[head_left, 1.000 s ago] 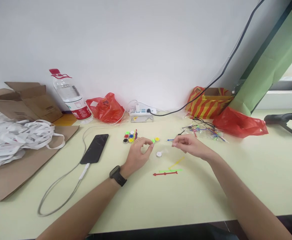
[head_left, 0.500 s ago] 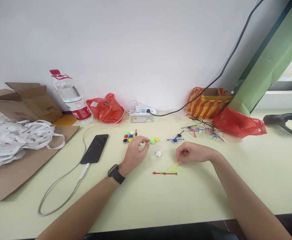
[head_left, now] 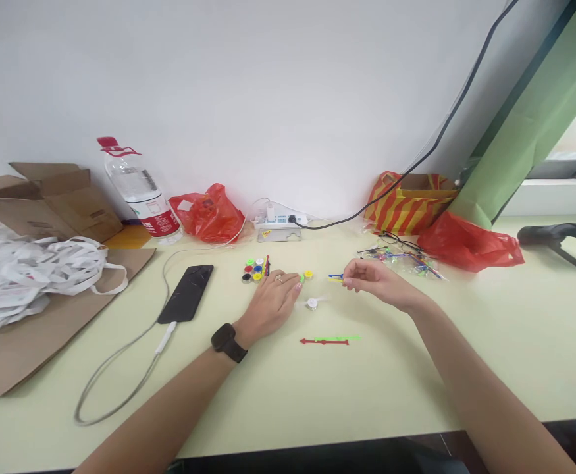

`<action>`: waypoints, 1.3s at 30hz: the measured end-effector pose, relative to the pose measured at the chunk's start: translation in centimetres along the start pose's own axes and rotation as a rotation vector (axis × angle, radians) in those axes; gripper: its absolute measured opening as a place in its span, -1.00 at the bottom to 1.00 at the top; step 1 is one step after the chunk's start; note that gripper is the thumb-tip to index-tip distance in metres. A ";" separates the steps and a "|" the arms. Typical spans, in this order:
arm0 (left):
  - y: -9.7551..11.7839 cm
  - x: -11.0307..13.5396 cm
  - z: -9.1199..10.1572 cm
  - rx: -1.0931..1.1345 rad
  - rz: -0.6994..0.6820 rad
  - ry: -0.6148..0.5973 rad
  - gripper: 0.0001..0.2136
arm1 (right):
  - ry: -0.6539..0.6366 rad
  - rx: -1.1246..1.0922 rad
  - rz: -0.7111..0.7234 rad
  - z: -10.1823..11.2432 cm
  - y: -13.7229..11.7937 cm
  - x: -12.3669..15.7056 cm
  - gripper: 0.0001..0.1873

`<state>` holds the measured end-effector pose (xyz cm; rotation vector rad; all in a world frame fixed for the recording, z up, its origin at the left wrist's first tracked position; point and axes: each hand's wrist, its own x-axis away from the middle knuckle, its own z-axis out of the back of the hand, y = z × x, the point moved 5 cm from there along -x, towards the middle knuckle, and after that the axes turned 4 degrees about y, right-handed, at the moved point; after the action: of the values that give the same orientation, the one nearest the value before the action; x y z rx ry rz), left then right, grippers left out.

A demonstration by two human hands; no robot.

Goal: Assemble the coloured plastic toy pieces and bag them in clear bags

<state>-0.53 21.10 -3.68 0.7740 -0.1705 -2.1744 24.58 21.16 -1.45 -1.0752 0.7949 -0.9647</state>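
Head view. The left hand [head_left: 272, 299] is lying palm down on the table [head_left: 278, 395], fingers stretched out flat and holding nothing, just left of the white disc [head_left: 312, 303]. A black watch [head_left: 228, 342] is sitting on that wrist. The fingertips are reaching close to a green disc [head_left: 301, 279], up and left of the white disc; whether they touch it I cannot tell.

The right hand [head_left: 374, 283] is hovering up and right of the white disc, thumb and forefinger closing narrow on a thin yellow stick [head_left: 335, 280], which is pointing left, above the white disc. A blue pointer tip [head_left: 332, 276] is showing just behind the stick.

A red arrow stick [head_left: 323, 341] and a green stick [head_left: 341, 338] are lying side by side below the white disc. A cluster of coloured discs [head_left: 255, 270] is sitting well left of it, and a phone [head_left: 187, 292] farther left.
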 end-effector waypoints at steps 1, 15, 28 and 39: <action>-0.1 0.0 0.0 -0.013 0.006 0.003 -0.62 | 0.012 -0.008 -0.004 -0.2 0.2 -0.1 -0.72; 0.0 0.1 0.0 -0.032 0.013 -0.002 -0.59 | 0.072 0.018 0.010 -3.1 1.8 -1.2 -0.71; -0.1 0.1 0.1 -0.018 0.059 0.071 -0.65 | 0.092 0.079 0.041 -3.8 1.9 -1.3 -0.73; 0.0 0.5 -0.5 -0.025 0.024 -0.007 -0.60 | 0.112 0.154 0.102 -4.7 1.4 -1.4 -0.78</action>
<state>-0.45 20.79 -4.30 0.7463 -0.1550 -2.1533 20.20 21.02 -4.05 -0.8460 0.8451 -0.9890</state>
